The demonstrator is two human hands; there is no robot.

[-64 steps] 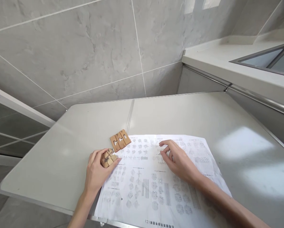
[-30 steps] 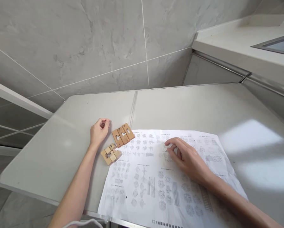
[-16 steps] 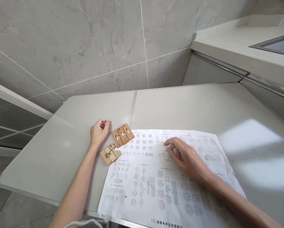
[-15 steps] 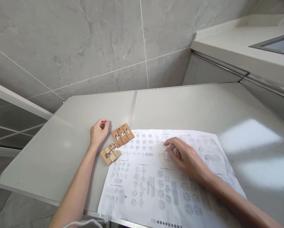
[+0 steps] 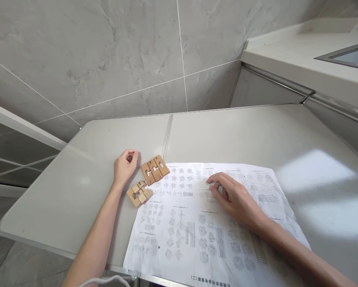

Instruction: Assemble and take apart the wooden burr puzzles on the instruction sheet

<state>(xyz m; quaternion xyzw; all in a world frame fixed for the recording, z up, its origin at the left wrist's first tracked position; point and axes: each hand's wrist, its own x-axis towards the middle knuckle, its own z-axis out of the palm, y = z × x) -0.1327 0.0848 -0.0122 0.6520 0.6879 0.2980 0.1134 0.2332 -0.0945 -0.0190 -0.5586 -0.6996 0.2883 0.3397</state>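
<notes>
My left hand (image 5: 125, 164) rests on its side on the table with the fingers curled in. Its thumb and forefinger meet round a hollow where nothing shows. Just right of it, apart from the fingertips, three flat wooden puzzle pieces (image 5: 155, 170) lie side by side, with cut-outs and written numbers. Nearer to me is a cluster of notched wooden puzzle pieces (image 5: 139, 194), one marked 3, by the edge of a printed sheet (image 5: 193, 255). My right hand (image 5: 231, 195) lies on the sheet, fingers bent, thumb and forefinger apart, holding nothing.
The sheet carries small diagrams and spreads over the front of the pale folding table (image 5: 62, 191). A seam crosses the table behind the wooden pieces. At the front edge hangs a white cable (image 5: 105, 281). A counter (image 5: 289, 52) stands at right; a grey tiled wall (image 5: 131, 52) rises behind.
</notes>
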